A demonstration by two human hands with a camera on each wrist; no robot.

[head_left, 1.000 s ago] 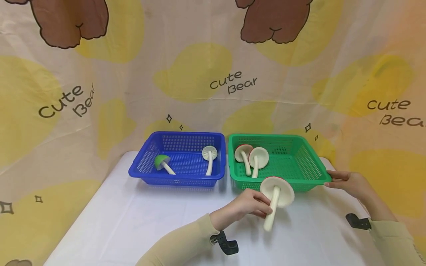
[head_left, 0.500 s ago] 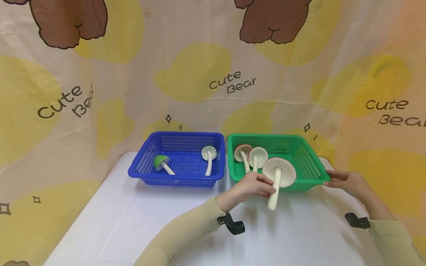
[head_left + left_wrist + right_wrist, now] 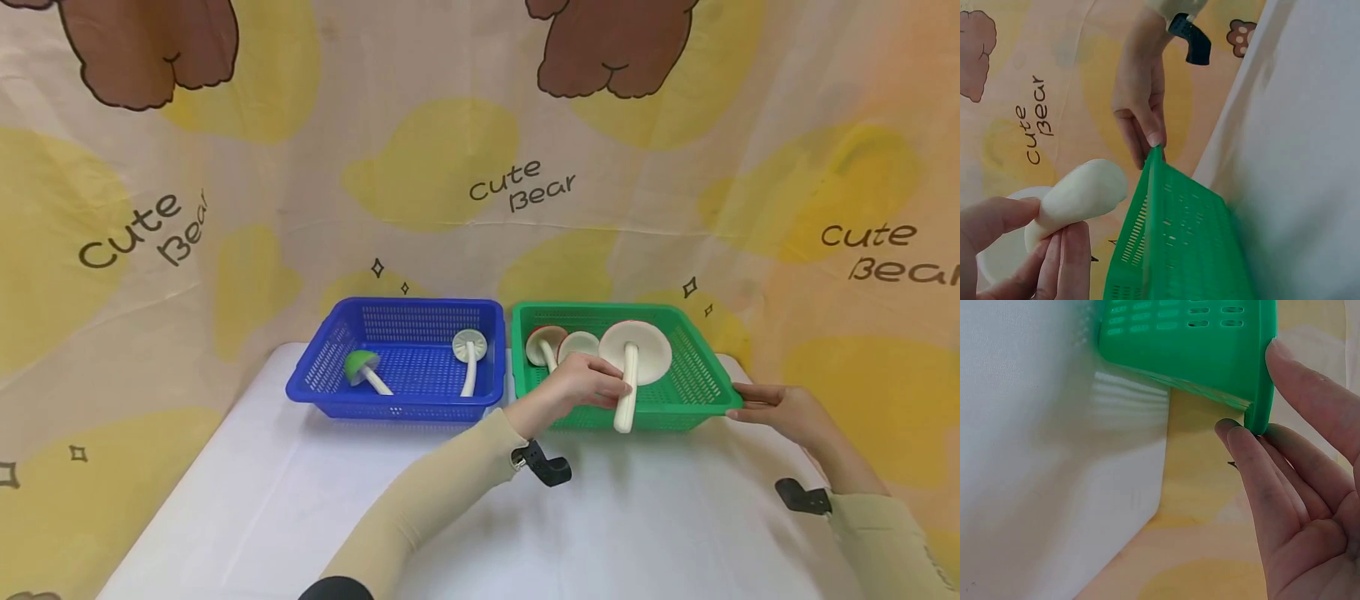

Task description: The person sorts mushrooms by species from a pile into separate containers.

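Observation:
My left hand (image 3: 588, 385) pinches the white stem of a toy mushroom (image 3: 636, 354), its pale cap underside facing me and a thin red edge on top. In the head view it overlaps the green basket (image 3: 660, 410), above its front rim. The left wrist view shows thumb and fingers around the stem (image 3: 1088, 190). At the basket's right front corner, my right hand (image 3: 783, 414) grips the rim, thumb on top and fingers below in the right wrist view. Inside the basket lie a red-edged mushroom (image 3: 546, 340) and another pale mushroom (image 3: 579, 343), partly hidden by my left hand.
Left of the green basket stands a blue basket (image 3: 405, 408). It holds a green-capped mushroom (image 3: 362, 367) and a white mushroom (image 3: 470, 346). Both baskets rest on a white-covered table (image 3: 300, 500), with a printed curtain (image 3: 420, 167) behind.
My left hand has lifted the mushroom forward, away from me, from in front of the green basket to over its front rim. My right hand has stayed on the rim.

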